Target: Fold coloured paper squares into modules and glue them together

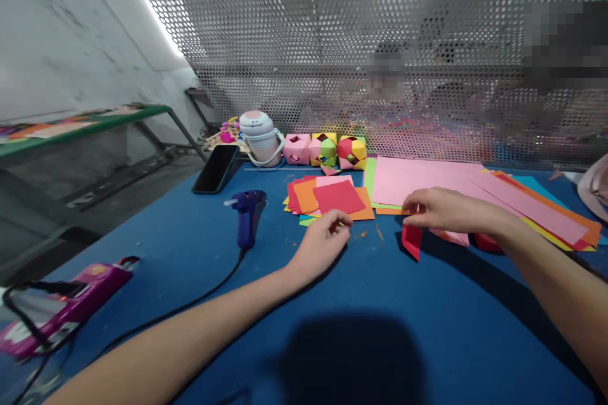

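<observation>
My right hand [441,209] pinches a folded red paper piece [412,240], which stands tilted just over the blue table [370,285]. Resting on the table, my left hand [325,242] has loosely curled fingers, with a gap between thumb and fingertips and nothing visible in it. Just beyond it lies a pile of coloured paper squares, a red square [339,196] on top. Partly hidden beneath my right wrist are a pink folded paper piece [451,237] and a red folded piece [487,243].
A blue glue gun [247,218] stands left, its cord running to a magenta power strip [71,310]. Behind are a phone [216,168], a white lidded bucket [260,139] and folded paper cubes [324,150]. Pink paper sheets [422,178] lie right, before a perforated metal screen [323,44].
</observation>
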`<state>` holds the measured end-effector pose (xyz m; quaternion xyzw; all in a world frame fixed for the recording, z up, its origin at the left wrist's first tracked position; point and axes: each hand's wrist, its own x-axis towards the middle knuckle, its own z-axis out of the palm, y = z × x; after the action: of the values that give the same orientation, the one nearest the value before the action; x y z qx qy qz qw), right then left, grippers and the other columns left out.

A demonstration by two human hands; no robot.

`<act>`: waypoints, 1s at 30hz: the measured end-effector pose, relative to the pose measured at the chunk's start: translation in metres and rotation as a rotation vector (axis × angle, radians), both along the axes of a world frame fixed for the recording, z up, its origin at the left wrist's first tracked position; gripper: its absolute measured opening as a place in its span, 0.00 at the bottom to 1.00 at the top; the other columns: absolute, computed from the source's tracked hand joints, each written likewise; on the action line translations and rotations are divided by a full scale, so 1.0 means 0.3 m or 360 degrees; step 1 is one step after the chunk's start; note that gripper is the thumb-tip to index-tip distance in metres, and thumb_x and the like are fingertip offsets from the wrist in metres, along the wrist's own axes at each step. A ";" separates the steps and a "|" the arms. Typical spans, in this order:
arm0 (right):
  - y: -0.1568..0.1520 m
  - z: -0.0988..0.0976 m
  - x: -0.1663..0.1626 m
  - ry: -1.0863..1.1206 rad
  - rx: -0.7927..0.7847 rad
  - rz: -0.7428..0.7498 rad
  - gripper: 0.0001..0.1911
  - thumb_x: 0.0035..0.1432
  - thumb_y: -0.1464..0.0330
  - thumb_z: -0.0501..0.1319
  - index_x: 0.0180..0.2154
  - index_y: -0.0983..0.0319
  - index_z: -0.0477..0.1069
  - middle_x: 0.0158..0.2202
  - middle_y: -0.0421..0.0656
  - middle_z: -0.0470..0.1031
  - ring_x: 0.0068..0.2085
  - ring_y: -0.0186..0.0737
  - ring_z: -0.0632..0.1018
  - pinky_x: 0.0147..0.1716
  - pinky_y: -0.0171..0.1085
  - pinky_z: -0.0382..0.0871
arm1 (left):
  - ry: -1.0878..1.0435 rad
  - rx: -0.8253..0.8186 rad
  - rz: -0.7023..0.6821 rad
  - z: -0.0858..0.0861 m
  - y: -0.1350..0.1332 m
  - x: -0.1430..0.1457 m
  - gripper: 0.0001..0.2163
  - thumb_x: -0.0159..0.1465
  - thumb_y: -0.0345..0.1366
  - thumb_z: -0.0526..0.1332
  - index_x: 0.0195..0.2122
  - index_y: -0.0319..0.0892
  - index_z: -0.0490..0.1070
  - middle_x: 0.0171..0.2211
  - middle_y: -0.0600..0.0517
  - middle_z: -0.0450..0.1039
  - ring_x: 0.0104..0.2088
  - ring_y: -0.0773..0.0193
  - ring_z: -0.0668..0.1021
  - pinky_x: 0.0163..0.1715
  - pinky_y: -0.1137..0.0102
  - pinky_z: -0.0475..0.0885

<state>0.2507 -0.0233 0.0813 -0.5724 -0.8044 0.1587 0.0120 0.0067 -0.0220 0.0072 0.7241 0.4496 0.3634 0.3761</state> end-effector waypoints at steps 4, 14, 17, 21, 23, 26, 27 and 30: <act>0.002 -0.007 -0.027 0.0070 0.0274 0.0028 0.14 0.57 0.63 0.53 0.38 0.62 0.72 0.37 0.46 0.75 0.35 0.40 0.73 0.33 0.35 0.63 | 0.0476 0.0682 0.0060 -0.004 0.084 -0.043 0.05 0.57 0.30 0.55 0.35 0.39 0.67 0.41 0.45 0.69 0.45 0.57 0.71 0.46 0.62 0.66; -0.004 -0.163 -0.183 -0.0405 0.0719 0.0414 0.09 0.58 0.67 0.55 0.38 0.65 0.70 0.41 0.48 0.73 0.43 0.45 0.72 0.41 0.40 0.62 | 0.1015 0.0790 0.0091 -0.070 0.176 -0.090 0.15 0.57 0.41 0.59 0.43 0.38 0.67 0.49 0.41 0.66 0.49 0.51 0.70 0.47 0.59 0.66; 0.041 -0.176 -0.204 -0.0497 0.0740 0.0354 0.12 0.58 0.65 0.55 0.39 0.67 0.69 0.40 0.52 0.74 0.42 0.48 0.73 0.40 0.42 0.62 | 0.0982 0.0732 0.0095 -0.062 0.180 -0.088 0.13 0.58 0.40 0.58 0.41 0.39 0.68 0.43 0.44 0.70 0.43 0.53 0.73 0.42 0.62 0.67; 0.114 -0.169 -0.200 -0.0565 0.0650 0.0452 0.11 0.57 0.66 0.56 0.33 0.67 0.72 0.33 0.51 0.77 0.34 0.46 0.76 0.33 0.39 0.63 | 0.0940 0.0678 0.0178 -0.052 0.191 -0.094 0.11 0.63 0.40 0.51 0.38 0.40 0.68 0.35 0.46 0.73 0.36 0.57 0.75 0.34 0.67 0.67; 0.136 -0.159 -0.198 -0.0595 0.0623 0.0503 0.10 0.57 0.68 0.55 0.31 0.67 0.73 0.30 0.52 0.77 0.31 0.46 0.77 0.31 0.39 0.62 | 0.0911 0.0655 0.0237 -0.051 0.197 -0.099 0.12 0.64 0.40 0.48 0.37 0.40 0.68 0.33 0.47 0.73 0.34 0.58 0.75 0.32 0.68 0.66; 0.143 -0.144 -0.214 -0.0602 0.0632 0.0550 0.11 0.57 0.71 0.53 0.31 0.67 0.73 0.30 0.53 0.77 0.31 0.46 0.77 0.31 0.40 0.62 | 0.0866 0.0623 0.0293 -0.052 0.203 -0.106 0.14 0.64 0.41 0.48 0.36 0.40 0.69 0.31 0.47 0.73 0.32 0.59 0.74 0.30 0.70 0.65; 0.140 -0.141 -0.226 -0.0591 0.0643 0.0572 0.11 0.57 0.71 0.53 0.32 0.67 0.73 0.31 0.53 0.77 0.32 0.47 0.77 0.32 0.40 0.62 | 0.0849 0.0612 0.0303 -0.053 0.204 -0.106 0.14 0.64 0.41 0.48 0.36 0.40 0.69 0.31 0.47 0.73 0.32 0.59 0.74 0.29 0.70 0.64; 0.120 -0.140 -0.277 -0.0531 0.0671 0.0708 0.11 0.58 0.67 0.55 0.34 0.67 0.72 0.35 0.52 0.76 0.37 0.47 0.75 0.35 0.40 0.61 | 0.0791 0.0574 0.0324 -0.052 0.207 -0.107 0.13 0.64 0.41 0.49 0.37 0.40 0.70 0.31 0.48 0.74 0.32 0.60 0.74 0.30 0.71 0.64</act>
<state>0.1676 0.0126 0.0392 -0.3860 -0.9155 -0.1079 -0.0365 -0.0252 0.0400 -0.0083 0.7970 0.5261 0.2851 0.0821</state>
